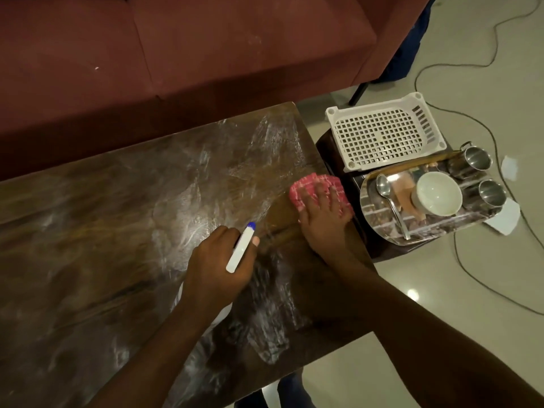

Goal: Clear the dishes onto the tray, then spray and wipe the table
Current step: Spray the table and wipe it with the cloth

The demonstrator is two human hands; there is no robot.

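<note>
Surface [117,216] of dark wood, streaked with pale wet smears, fills the lower left. The left hand [219,260] is clenched round a white spray bottle [240,250] with a blue nozzle. The right hand [323,222] presses flat, fingers spread, on a pink checked cloth [309,187] near the right edge. Just beside it, the tray [379,222] carries a white bowl [437,194], 1 spoon [388,198] and 2 steel cups [488,194].

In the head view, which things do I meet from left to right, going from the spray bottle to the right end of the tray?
Spray bottle → pink cloth → spoon → white bowl → nearer steel cup.
</note>
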